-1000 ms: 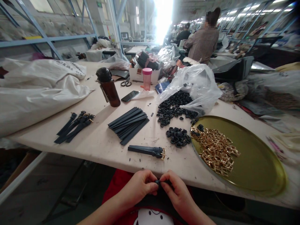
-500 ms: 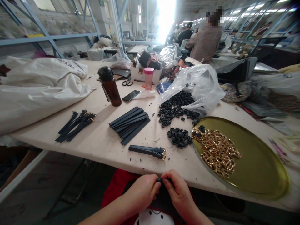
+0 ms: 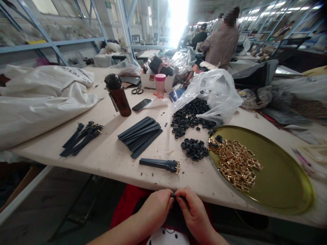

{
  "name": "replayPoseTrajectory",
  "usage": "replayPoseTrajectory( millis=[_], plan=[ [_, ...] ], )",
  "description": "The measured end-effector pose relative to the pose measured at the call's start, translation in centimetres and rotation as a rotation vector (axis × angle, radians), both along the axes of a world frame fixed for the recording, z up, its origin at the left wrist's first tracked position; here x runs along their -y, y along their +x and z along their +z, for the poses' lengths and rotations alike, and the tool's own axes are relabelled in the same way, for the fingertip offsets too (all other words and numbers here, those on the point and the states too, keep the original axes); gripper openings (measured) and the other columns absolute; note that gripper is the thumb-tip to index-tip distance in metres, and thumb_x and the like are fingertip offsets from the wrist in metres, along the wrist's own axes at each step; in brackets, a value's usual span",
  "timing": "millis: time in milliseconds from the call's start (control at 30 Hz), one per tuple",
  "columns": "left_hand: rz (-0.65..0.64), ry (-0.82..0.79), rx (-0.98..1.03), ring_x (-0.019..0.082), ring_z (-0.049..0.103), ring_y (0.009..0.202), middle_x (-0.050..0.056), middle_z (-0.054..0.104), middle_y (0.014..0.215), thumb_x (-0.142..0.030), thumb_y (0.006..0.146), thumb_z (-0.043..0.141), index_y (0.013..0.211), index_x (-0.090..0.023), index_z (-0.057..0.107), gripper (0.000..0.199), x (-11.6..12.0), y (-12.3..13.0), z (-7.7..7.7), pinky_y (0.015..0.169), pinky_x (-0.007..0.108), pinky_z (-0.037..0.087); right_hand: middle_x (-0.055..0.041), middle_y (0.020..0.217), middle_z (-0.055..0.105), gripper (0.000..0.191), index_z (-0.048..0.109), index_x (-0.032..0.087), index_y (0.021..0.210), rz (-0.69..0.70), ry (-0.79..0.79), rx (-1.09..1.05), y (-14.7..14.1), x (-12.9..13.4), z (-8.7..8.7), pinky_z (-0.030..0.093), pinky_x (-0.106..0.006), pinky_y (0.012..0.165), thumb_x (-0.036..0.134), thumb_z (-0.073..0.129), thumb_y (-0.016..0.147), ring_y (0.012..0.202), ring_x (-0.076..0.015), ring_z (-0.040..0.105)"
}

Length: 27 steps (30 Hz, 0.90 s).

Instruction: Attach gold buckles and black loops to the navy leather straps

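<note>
One dark piece (image 3: 173, 195), perhaps leather, is pinched in the fingers of the right hand (image 3: 196, 211) and left hand (image 3: 155, 208), which has rolled inward.

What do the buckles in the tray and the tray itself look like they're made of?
Buckles: probably metal, polished gold, judging by bright glints. Round tray: possibly metal or coated plastic, smooth olive-gold, with soft reflections.

This is a leather-goods workshop on a factory floor. Dark straps (image 3: 140, 135), a tray (image 3: 279, 177) of gold buckles (image 3: 237, 163) and small loops (image 3: 194, 149) cover the worktable (image 3: 107, 149), with people (image 3: 220, 47) working beyond
</note>
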<state>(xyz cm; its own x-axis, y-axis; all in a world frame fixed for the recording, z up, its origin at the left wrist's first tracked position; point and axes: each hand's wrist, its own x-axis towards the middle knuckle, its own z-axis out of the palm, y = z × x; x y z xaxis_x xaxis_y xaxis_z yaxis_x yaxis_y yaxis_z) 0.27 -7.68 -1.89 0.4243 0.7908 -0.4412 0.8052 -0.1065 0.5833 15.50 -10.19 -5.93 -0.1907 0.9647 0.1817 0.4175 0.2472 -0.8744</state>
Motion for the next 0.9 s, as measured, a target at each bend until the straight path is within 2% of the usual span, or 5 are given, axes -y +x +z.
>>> replayPoseTrajectory(
  millis=[133, 400, 633, 767, 900],
  plan=[
    [0.001, -0.029, 0.077, 0.015, 0.059, 0.064, 0.002, 0.064, 0.074, -0.022, 0.085, 0.033, 0.085, -0.017, 0.057, 0.024, 0.1, 0.0, 0.1, 0.061, 0.023, 0.042, 0.0006, 0.071, 0.058, 0.013, 0.053, 0.022, 0.081, 0.017, -0.009, 0.008, 0.1, -0.2, 0.2, 0.043, -0.022, 0.061, 0.019, 0.042, 0.086, 0.066, -0.0133, 0.055],
    [-0.129, 0.137, -0.096, 0.020, 0.060, 0.073, 0.005, 0.065, 0.077, -0.033, 0.086, 0.037, 0.075, -0.017, 0.060, 0.029, -0.6, -0.5, 1.3, 0.065, 0.027, 0.043, -0.0002, 0.074, 0.058, 0.011, 0.053, 0.021, 0.086, -0.001, -0.016, -0.022, 0.4, -0.4, -0.4, 0.044, -0.022, 0.061, 0.022, 0.042, 0.087, 0.067, -0.0134, 0.055],
    [0.028, 0.017, -0.069, 0.020, 0.062, 0.075, 0.007, 0.066, 0.083, -0.026, 0.088, 0.029, 0.084, -0.017, 0.058, 0.031, 0.8, 0.6, 0.0, 0.065, 0.027, 0.044, 0.0002, 0.071, 0.059, 0.014, 0.053, 0.022, 0.080, -0.014, 0.012, 0.074, -0.4, 0.0, -0.7, 0.044, -0.023, 0.060, 0.021, 0.041, 0.087, 0.065, -0.0139, 0.056],
    [0.033, 0.006, -0.004, 0.019, 0.061, 0.073, 0.006, 0.066, 0.083, -0.028, 0.088, 0.029, 0.083, -0.017, 0.058, 0.031, 1.3, 0.5, -0.4, 0.064, 0.027, 0.044, -0.0003, 0.072, 0.061, 0.015, 0.053, 0.022, 0.081, -0.019, 0.005, 0.086, -0.6, 0.4, -1.1, 0.046, -0.023, 0.060, 0.021, 0.040, 0.087, 0.065, -0.0140, 0.058],
    [-0.010, 0.021, -0.051, 0.020, 0.062, 0.074, 0.006, 0.066, 0.083, -0.030, 0.088, 0.030, 0.084, -0.018, 0.058, 0.031, 1.0, -0.2, -0.4, 0.066, 0.029, 0.045, -0.0014, 0.076, 0.064, 0.016, 0.054, 0.021, 0.087, 0.049, -0.022, 0.119, -0.2, 0.3, -1.5, 0.049, -0.023, 0.062, 0.021, 0.039, 0.087, 0.069, -0.0143, 0.061]
  ],
)
